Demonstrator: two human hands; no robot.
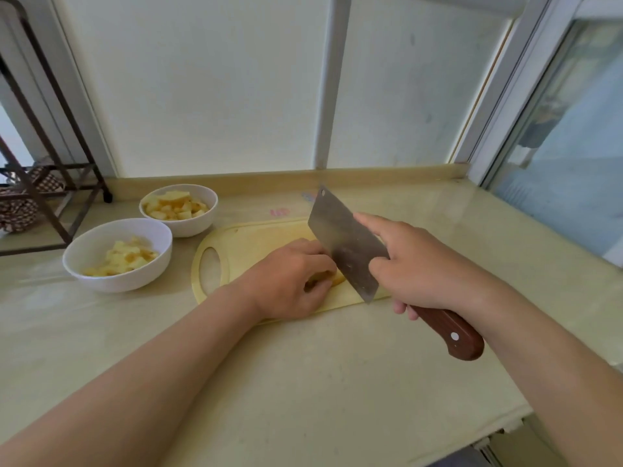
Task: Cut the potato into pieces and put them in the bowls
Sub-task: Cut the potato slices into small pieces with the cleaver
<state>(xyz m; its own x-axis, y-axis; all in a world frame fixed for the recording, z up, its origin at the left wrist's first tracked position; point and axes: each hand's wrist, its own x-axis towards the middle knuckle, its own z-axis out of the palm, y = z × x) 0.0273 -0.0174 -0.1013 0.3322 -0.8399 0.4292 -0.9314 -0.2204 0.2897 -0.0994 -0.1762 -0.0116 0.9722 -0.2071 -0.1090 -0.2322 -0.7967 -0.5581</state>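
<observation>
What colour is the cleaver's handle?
Reddish-brown wood with a silver rivet, gripped by the right hand; the cleaver handle shows clearly in the head view.

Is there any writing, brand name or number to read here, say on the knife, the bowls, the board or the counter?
No text here can be read.
On the counter, behind the board, a pink mark: too blurred to read.
Beside it, a bluish mark: too blurred to read.
On the knife, near bowl and far bowl: no marking shows.
</observation>
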